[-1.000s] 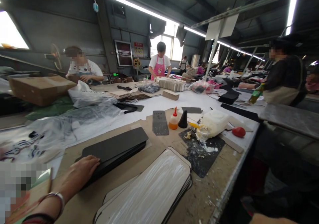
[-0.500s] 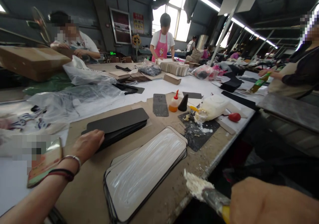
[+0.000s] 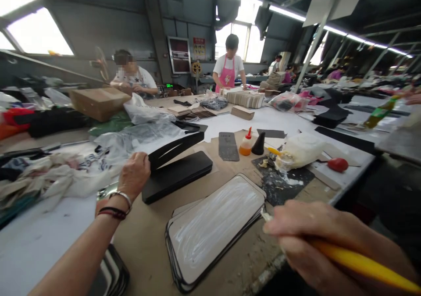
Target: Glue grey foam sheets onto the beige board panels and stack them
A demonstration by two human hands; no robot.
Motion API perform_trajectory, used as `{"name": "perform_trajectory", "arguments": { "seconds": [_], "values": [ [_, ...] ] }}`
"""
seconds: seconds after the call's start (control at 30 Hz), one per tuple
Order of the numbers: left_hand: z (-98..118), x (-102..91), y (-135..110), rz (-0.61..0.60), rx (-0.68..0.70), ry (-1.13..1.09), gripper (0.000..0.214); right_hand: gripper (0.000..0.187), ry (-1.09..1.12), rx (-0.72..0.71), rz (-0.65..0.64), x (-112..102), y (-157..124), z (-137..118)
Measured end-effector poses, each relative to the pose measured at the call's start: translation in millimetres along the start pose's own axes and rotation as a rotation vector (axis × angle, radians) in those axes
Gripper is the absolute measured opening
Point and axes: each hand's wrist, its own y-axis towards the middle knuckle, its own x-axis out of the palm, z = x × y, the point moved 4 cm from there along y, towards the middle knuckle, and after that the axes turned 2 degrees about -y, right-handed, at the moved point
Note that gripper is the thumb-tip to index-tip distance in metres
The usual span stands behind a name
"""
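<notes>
A worker's left hand (image 3: 134, 175) gripped the near end of thin black sheets (image 3: 176, 149), held at a slant above a stack of black panels (image 3: 179, 173) on the crowded tabletop (image 3: 144, 252); whether the sheets' near end touched the stack could not be told. The right hand (image 3: 312, 239) closed around a yellow-handled brush (image 3: 362, 261) over the tabletop's right edge, its pale tip just beside a pile of pale boards (image 3: 217, 226). The top board, streaked with white, lay between the black panels and that edge. Farther along the same edge, a paste-smeared dark mat (image 3: 279, 193) lay near a red-capped bottle (image 3: 245, 146) and a black cone (image 3: 259, 143). Across the tabletop, a co-worker in a pink apron (image 3: 226, 74) stood at the far edge.
</notes>
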Motion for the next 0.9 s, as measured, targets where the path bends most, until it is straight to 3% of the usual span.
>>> {"name": "perform_trajectory", "arguments": {
  "seconds": [0.13, 0.33, 0.47, 0.57, 0.63, 0.8, 0.9],
  "values": [
    [0.1, -34.8, 1.8, 0.062, 0.033, 0.043, 0.025, 0.007, 0.000, 0.032, -0.042, 15.3, 32.7, 16.2],
    [9.1, -83.8, -14.8, 0.112, 0.036, 0.102, 0.027, 0.023, -0.148, 0.197, -0.122, 31.5, 40.3, 67.4],
    [17.5, -101.5, -27.6, 0.079, 0.039, 0.152, 0.027, 0.037, -0.232, 0.310, -0.231, 46.0, 51.5, 82.2],
    [24.6, -109.0, -35.0, 0.056, 0.047, 0.185, 0.028, 0.060, -0.351, 0.287, -0.346, 70.1, 62.3, 79.0],
    [28.0, -113.3, -38.7, 0.058, 0.046, 0.199, 0.028, 0.064, -0.486, 0.246, -0.436, 89.2, 68.3, 79.4],
    [26.4, -127.6, -44.7, 0.064, 0.082, 0.241, 0.031, 0.022, -0.715, 0.207, -0.633, 123.2, 78.1, 105.2],
    [11.9, -142.5, -46.5, 0.071, 0.082, 0.333, 0.035, 0.027, -0.709, 0.203, -0.650, 130.0, 85.0, 121.5]
  ]
}}
